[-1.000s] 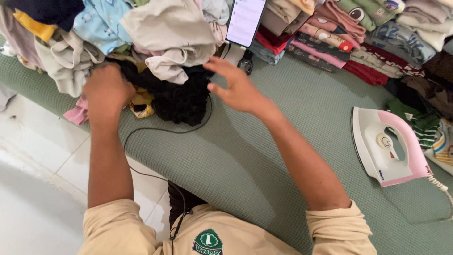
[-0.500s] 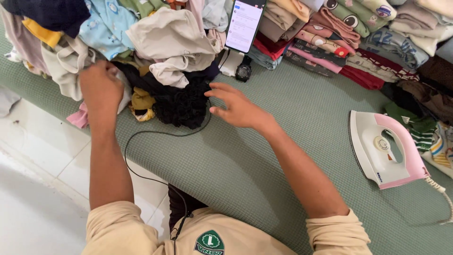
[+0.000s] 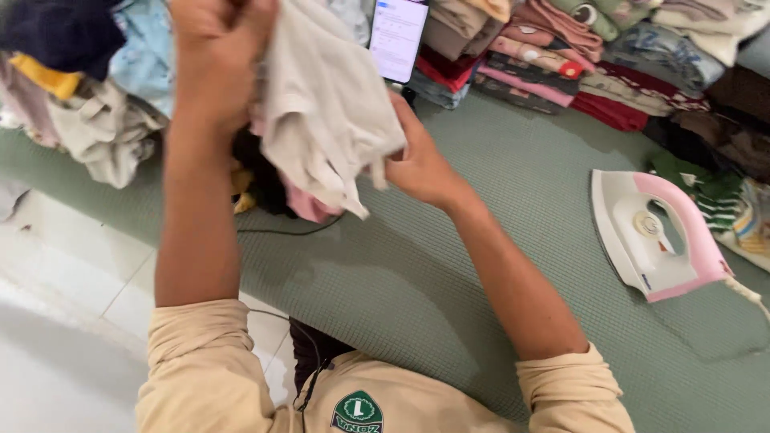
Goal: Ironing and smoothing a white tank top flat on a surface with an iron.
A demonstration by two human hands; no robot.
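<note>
now both left hand point(image 3: 215, 32) and right hand point(image 3: 417, 156) grip beige garment point(image 3: 325, 112) above open green mat point(image 3: 449, 265).

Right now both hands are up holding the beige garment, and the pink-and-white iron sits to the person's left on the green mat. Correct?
One thing is off: the pink-and-white iron lies to the person's right, not left. The head view shows it on the green mat. The rest stands: the left hand and right hand both hold the raised beige garment.

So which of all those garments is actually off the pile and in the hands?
The beige garment, lifted clear: left hand grips its top, right hand its lower edge. The other clothes stay heaped or folded on the green mat.
</note>
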